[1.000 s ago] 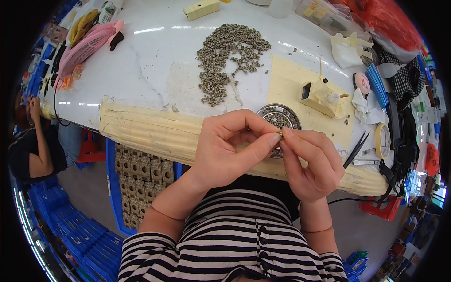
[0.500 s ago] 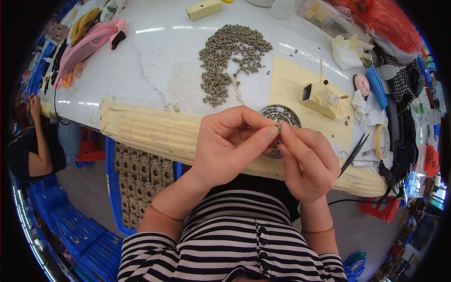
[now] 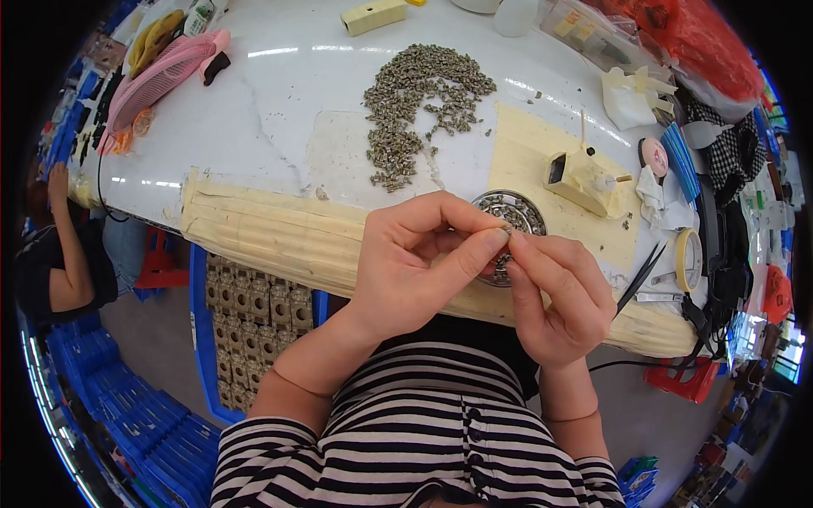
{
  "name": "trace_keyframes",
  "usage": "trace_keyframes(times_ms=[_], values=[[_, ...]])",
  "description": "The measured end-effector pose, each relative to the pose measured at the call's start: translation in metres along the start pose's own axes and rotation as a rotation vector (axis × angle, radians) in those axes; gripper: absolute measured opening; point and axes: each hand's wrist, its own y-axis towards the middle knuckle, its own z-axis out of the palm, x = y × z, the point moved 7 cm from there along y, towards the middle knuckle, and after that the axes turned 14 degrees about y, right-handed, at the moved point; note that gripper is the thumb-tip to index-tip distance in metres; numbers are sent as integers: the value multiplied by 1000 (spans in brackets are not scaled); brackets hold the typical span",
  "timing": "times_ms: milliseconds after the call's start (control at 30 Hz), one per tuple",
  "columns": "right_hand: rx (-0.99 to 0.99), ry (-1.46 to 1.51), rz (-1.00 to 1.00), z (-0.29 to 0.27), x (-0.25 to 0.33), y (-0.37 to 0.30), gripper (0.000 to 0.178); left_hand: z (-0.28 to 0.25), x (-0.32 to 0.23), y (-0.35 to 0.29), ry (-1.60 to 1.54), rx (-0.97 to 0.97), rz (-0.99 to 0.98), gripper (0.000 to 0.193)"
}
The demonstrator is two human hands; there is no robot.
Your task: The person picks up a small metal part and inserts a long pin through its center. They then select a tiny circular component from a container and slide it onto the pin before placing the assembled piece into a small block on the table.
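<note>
My left hand (image 3: pixel 423 264) pinches a tiny metal part (image 3: pixel 506 229) between thumb and forefinger. From the other side, the fingertips of my right hand (image 3: pixel 563 292) close on the same spot, so most of the part is hidden. Right behind the hands sits a round metal dish (image 3: pixel 540 222) with many small metal parts in it, partly covered by my fingers. Farther off, a large heap of similar small metal parts (image 3: pixel 396 114) lies spread on the white table (image 3: pixel 262 110).
A tape-wrapped block with a thin stick (image 3: pixel 584 182) stands at right, near tweezers (image 3: pixel 641 275) and a tape roll (image 3: pixel 688 258). Padding (image 3: pixel 271 233) covers the table's front edge. Below it, a blue crate (image 3: pixel 201 330) holds metal blocks. Another person (image 3: pixel 72 262) sits far left.
Both hands stay pinched together and have barely moved. The whole view has shifted slightly, and the other person's hand at far left has moved a little.
</note>
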Motion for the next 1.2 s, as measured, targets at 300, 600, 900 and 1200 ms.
trace_keyframes(times_ms=[300,600,900,1200], values=[[-8,12,21,-3,-1,4,26,0,3,0,-37,52,24,10],[-6,-49,-21,-6,-1,8,26,2,3,0,47,68,-11,8],[41,-87,-45,-8,0,13,24,5,2,0,71,95,-21,8],[90,-73,-5,-9,-5,14,20,7,3,0,109,112,2,8]])
